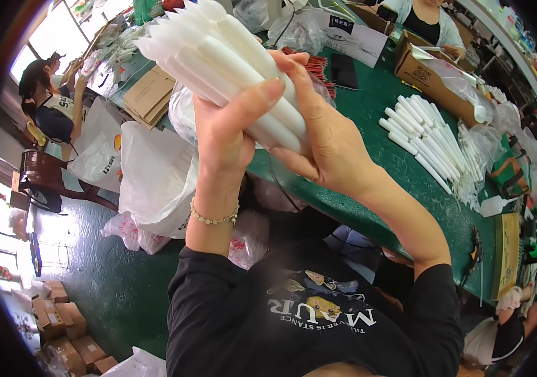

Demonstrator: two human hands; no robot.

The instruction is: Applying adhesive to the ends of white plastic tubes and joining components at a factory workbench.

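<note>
A thick bundle of white candle sticks (230, 63) with pointed, flame-like tips is raised in front of me, tilted with the tips toward the upper left. My left hand (227, 129), a beaded bracelet on its wrist, grips the bundle from the left with the thumb laid across it. From the other side my right hand (331, 135) wraps round the lower end, fingers partly hidden behind the sticks. To the right, a pile of similar white sticks (425, 138) with thin pale strands at one end lies on the green table (344, 182).
Beyond the pile stands an open cardboard box (432, 78); a black phone-like slab (344, 70) and red wires (322, 78) lie nearby. A large white bag (155, 176) stands left of the table. Other people sit at the far right and left. Small cartons (70, 320) are stacked lower left.
</note>
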